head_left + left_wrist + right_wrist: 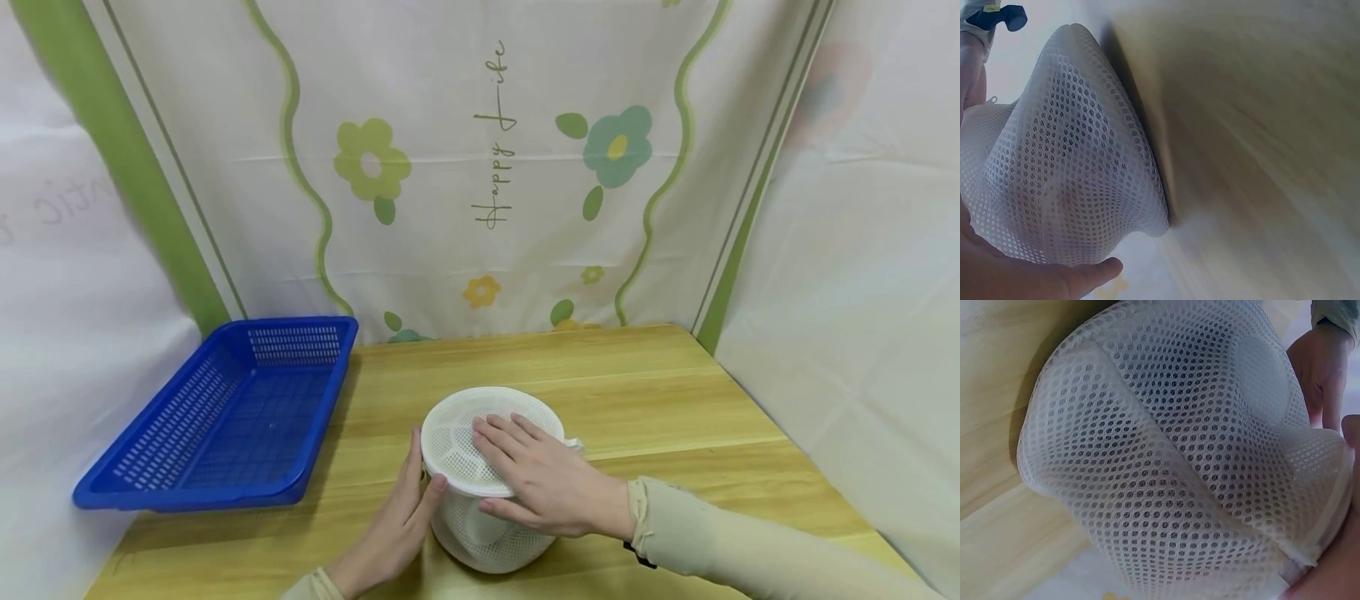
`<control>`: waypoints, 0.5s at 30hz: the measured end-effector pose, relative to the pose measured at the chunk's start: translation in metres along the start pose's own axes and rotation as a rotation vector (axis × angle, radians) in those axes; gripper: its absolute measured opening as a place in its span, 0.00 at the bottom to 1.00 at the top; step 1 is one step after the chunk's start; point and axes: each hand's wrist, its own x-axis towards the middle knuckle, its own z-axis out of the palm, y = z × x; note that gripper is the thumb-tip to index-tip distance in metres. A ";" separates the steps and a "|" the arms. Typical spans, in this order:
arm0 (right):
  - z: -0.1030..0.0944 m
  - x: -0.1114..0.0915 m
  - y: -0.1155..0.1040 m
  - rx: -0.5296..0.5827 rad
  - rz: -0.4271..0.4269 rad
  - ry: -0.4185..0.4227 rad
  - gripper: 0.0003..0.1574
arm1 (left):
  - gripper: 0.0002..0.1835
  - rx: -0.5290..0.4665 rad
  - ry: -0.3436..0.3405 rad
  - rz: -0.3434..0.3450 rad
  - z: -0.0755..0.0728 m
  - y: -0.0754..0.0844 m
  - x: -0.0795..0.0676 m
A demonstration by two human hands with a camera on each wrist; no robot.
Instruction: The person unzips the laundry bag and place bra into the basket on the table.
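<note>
A white mesh laundry bag (491, 554), round and drum-shaped with a rimmed top, stands upright on the wooden table. My right hand (551, 487) lies flat on its mesh lid, fingers stretched out and the thumb near the front rim. Along the bag's left side rests my left hand (393, 529), its fingers straight and its thumb by the rim. In the left wrist view the mesh bag (1079, 150) bulges and creases at the side. The right wrist view shows a seam running across the mesh bag (1154, 456). A small white loop sticks out at the rim's right.
A blue plastic basket (318, 433) with slotted sides stands at the table's left. The wooden table (637, 392) ends at a white curtain (427, 75) printed with flowers. White sheets also hang on the left and right sides.
</note>
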 end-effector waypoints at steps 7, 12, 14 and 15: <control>0.001 0.004 -0.002 -0.018 -0.009 -0.008 0.44 | 0.38 0.002 -0.007 -0.008 0.000 0.000 0.000; 0.001 0.005 -0.003 -0.043 -0.009 -0.008 0.40 | 0.38 0.006 -0.018 -0.017 -0.001 0.001 -0.001; 0.001 0.005 -0.003 -0.042 -0.008 -0.004 0.39 | 0.38 0.012 -0.017 -0.019 -0.001 0.001 -0.002; 0.001 0.006 -0.003 -0.040 -0.007 -0.002 0.38 | 0.38 0.016 -0.015 -0.020 -0.001 0.001 -0.002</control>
